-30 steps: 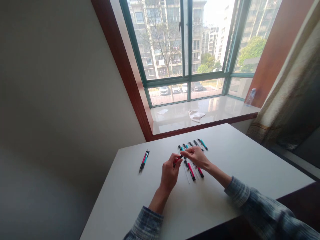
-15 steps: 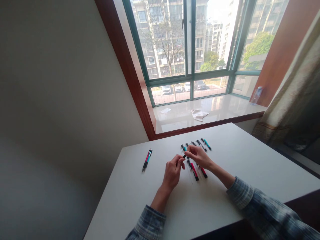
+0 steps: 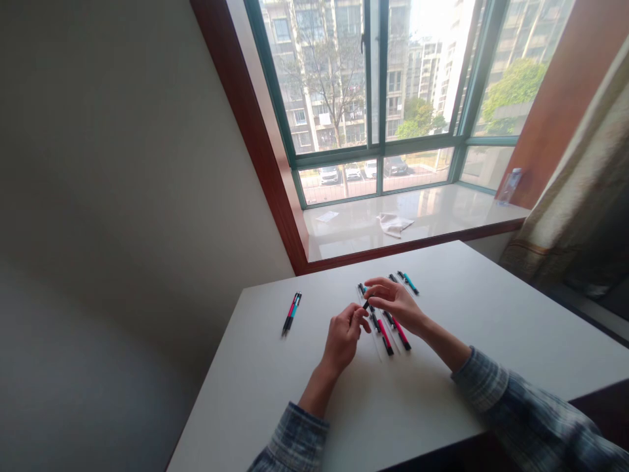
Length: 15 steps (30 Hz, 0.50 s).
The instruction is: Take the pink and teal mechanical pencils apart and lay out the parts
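Above the white table (image 3: 403, 400), my left hand (image 3: 341, 337) is closed on a small black pen part (image 3: 366, 304) that sticks out past its fingertips. Close beside its upper end is my right hand (image 3: 396, 305), with thumb and fingers apart; whether it touches the part I cannot tell. Under and around the hands lie pen pieces in rows. A pink-and-black pen barrel (image 3: 386, 337) and a second pink barrel (image 3: 401, 334) are nearest me, with thin clear refills alongside. A teal barrel (image 3: 411, 283) lies beyond the right hand, which hides several pieces.
Two pens, one pink-and-black pen (image 3: 289, 314) and one teal-and-black pen (image 3: 295, 316), lie together on the left of the table. Behind it, the windowsill (image 3: 339, 246) holds a crumpled cloth (image 3: 394, 224) and a clear bottle (image 3: 509, 187). A curtain (image 3: 555, 203) hangs at the right.
My right hand has loosened, its fingers spreading from a pinch at the black part. The left hand keeps its hold. The whole view has shifted slightly.
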{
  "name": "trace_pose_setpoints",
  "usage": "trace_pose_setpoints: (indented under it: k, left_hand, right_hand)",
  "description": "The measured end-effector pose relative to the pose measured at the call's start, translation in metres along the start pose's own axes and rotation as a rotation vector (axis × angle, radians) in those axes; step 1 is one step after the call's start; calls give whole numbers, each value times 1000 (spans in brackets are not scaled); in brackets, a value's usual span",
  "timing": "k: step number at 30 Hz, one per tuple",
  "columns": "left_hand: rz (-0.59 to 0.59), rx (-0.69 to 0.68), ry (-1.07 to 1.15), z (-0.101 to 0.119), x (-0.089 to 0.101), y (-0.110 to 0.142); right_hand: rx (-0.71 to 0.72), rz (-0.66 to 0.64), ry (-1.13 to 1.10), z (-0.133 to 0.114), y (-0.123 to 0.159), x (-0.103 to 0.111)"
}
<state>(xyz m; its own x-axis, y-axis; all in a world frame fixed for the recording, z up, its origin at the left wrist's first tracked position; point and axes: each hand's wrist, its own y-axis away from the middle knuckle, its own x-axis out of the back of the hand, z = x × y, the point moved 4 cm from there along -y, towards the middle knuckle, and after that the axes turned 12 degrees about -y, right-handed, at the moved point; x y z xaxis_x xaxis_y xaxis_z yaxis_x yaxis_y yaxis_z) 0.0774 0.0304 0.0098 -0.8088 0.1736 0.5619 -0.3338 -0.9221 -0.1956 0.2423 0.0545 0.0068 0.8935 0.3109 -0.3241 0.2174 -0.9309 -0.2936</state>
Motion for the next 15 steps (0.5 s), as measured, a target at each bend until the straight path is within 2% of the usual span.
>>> trace_pose_setpoints:
  k: [2, 7, 12, 15]
  left_hand:
    - [0, -8, 35, 1, 0, -1]
    - [11, -30, 67, 2, 2, -2]
    - [-21, -13, 135, 0, 0, -2]
    - [-29, -21, 148, 2, 1, -2]
  right_hand:
    - [-13, -18, -28, 0, 0, 0]
    - [27, 55, 17, 0, -1, 3]
    - [-57, 15, -145, 2, 0, 3]
    - [-41, 7, -98, 1, 1, 3]
